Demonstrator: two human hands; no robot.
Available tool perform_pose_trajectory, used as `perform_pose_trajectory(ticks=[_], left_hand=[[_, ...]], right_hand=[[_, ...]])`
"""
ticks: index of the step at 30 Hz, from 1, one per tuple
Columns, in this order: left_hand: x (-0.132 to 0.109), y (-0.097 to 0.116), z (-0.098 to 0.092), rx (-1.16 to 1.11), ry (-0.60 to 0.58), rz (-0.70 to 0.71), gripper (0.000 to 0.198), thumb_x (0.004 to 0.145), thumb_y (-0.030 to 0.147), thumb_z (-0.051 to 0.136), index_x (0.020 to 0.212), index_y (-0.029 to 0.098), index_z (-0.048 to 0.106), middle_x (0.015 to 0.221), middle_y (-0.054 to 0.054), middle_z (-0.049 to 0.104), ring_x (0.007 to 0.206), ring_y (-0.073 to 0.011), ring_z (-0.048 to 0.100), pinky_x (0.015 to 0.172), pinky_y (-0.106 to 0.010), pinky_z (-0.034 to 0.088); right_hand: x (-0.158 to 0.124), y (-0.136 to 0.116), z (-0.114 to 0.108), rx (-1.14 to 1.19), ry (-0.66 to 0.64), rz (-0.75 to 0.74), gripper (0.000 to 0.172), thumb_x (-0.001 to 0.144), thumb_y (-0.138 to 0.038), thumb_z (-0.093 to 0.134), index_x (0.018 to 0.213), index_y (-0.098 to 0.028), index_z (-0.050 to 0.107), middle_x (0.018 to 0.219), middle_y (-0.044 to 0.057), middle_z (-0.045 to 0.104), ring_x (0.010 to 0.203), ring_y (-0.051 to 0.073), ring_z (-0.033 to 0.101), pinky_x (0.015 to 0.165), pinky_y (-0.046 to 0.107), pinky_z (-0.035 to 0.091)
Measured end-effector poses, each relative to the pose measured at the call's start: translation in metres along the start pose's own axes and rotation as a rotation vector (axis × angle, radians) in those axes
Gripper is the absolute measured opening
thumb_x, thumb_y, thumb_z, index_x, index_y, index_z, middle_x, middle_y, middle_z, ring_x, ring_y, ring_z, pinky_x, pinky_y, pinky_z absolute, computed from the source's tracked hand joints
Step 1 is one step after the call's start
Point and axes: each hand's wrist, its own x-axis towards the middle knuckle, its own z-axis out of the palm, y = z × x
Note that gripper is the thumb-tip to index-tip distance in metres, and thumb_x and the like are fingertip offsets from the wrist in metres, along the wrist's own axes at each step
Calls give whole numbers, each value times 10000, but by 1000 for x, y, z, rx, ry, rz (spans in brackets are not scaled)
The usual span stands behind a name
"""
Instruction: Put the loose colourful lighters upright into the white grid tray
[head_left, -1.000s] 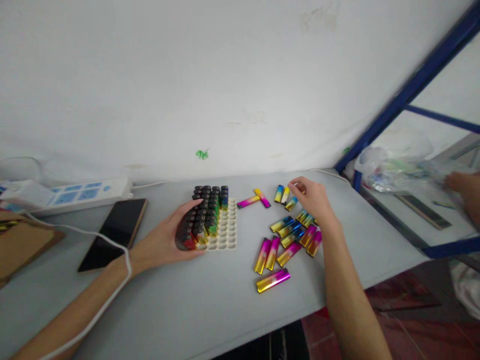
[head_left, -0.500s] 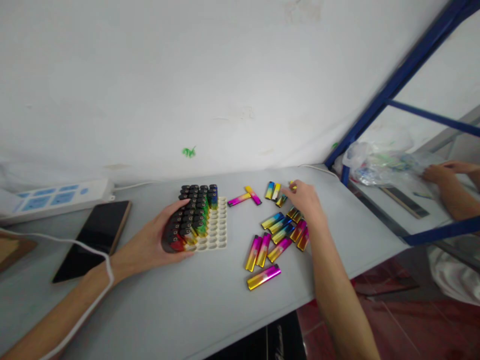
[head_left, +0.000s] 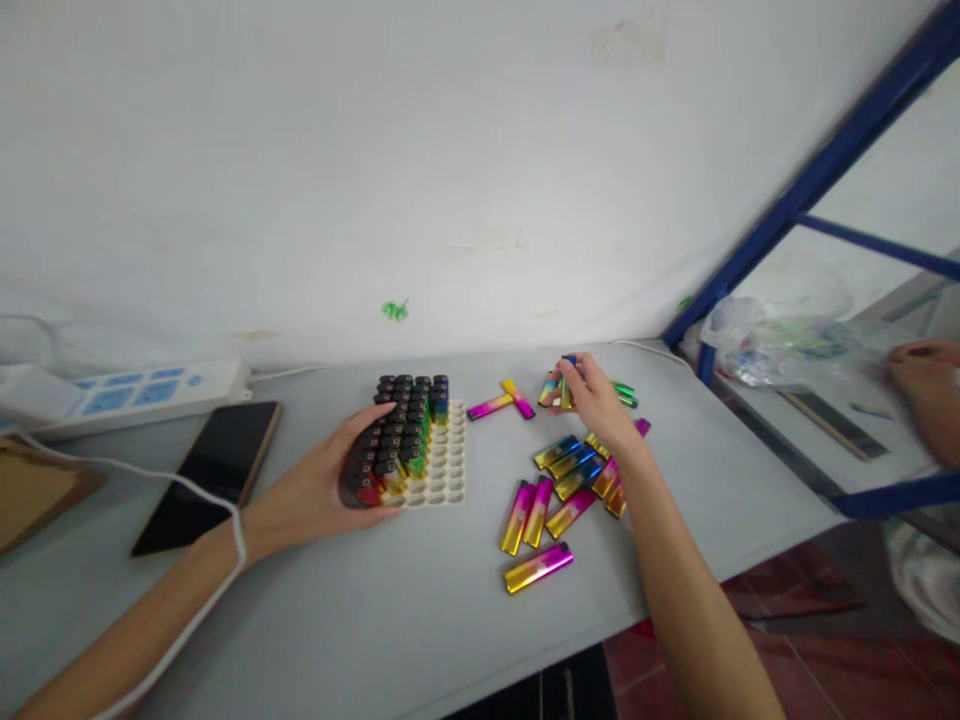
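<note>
A cream tray (head_left: 450,470) with rows of holes lies on the grey table (head_left: 420,610), its left part filled with upright black-capped lighters (head_left: 401,430). My left hand (head_left: 319,490) is wrapped round the tray's near-left corner. Several loose rainbow-coloured lighters (head_left: 559,480) lie scattered to the right of the tray. My right hand (head_left: 596,400) reaches over the far end of this pile, its fingers pinched on a lighter (head_left: 559,385) at the back.
A dark phone (head_left: 214,470) and a white power strip (head_left: 135,390) lie left of the tray, and a white cable (head_left: 150,470) crosses my left wrist. A blue metal frame (head_left: 795,220) stands at the right. Behind it lie a plastic bag (head_left: 787,330) and another person's hand (head_left: 926,385).
My right hand has shifted left along the back of the pile and closed on a lighter there. Two green lighters now show behind it. My left hand stays on the tray.
</note>
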Motion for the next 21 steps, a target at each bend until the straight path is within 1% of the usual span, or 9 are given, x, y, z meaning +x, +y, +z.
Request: perform_pose_trajectory(ticks=[1, 3, 5, 6, 9, 11, 17, 19, 21], left_hand=[[0, 1, 0, -2, 4, -1, 1201, 782, 550, 938, 1799, 330, 339, 1766, -165, 555, 1517, -470, 657, 1309, -651, 528], [0, 3, -1, -4, -4, -7, 1202, 784, 556, 936, 1805, 343, 337, 1773, -149, 552, 1530, -471, 646, 1312, -649, 529], [0, 5, 0, -10, -9, -17, 1213, 784, 571, 936, 1810, 344, 330, 1775, -147, 549, 1540, -474, 636, 1315, -651, 526], [1, 5, 0, -16, -9, -19, 1221, 781, 575, 938, 1812, 344, 326, 1776, -147, 547, 1543, -476, 633, 1317, -652, 524], [1, 6, 1, -46, -4, -23, 1237, 769, 571, 950, 1811, 348, 322, 1785, -148, 532, 1552, -476, 623, 1334, -649, 504], [1, 7, 2, -61, -11, -30, 1238, 768, 569, 954, 1808, 350, 320, 1788, -150, 526, 1555, -472, 620, 1348, -644, 487], [2, 11, -1, -42, -19, -46, 1220, 775, 563, 938, 1805, 340, 325, 1790, -157, 526, 1567, -482, 607, 1352, -655, 474], [2, 11, -1, -39, -24, -39, 1207, 785, 551, 934, 1804, 342, 320, 1794, -160, 519, 1578, -481, 597, 1352, -655, 474], [2, 11, -1, -38, -29, -42, 1217, 781, 538, 936, 1807, 346, 310, 1791, -163, 521, 1572, -481, 603, 1347, -662, 478]], right_hand=[[-4, -3, 10, 120, -62, 10, 544, 963, -795, 679, 1102, -284, 557, 912, -19, 722, 590, 152, 635, 547, 285, 524], [-12, -10, 32, 255, -149, 50, 607, 913, -851, 716, 1086, -297, 539, 725, -98, 566, 494, 115, 469, 477, 239, 389], [-20, -14, 54, 277, -153, 84, 615, 912, -878, 703, 990, -292, 534, 628, -127, 404, 478, 105, 335, 462, 234, 276], [-24, -15, 63, 251, -135, 89, 619, 923, -886, 681, 919, -287, 524, 612, -121, 367, 489, 108, 306, 465, 246, 248], [-37, -16, 85, 94, -72, 51, 640, 976, -841, 619, 718, -280, 450, 589, -74, 375, 541, 130, 325, 495, 291, 247], [-44, -17, 93, 3, -60, 22, 609, 996, -758, 594, 658, -283, 422, 579, -52, 393, 579, 148, 356, 527, 310, 269], [-52, -23, 101, -131, -106, -37, 422, 965, -530, 540, 640, -281, 435, 608, -37, 440, 635, 174, 427, 613, 343, 345], [-52, -24, 101, -151, -109, -46, 412, 979, -512, 547, 658, -279, 436, 623, -40, 452, 641, 175, 434, 622, 344, 359], [-51, -22, 100, -162, -106, -59, 450, 1018, -540, 551, 671, -279, 433, 630, -43, 454, 640, 172, 428, 617, 338, 363]])
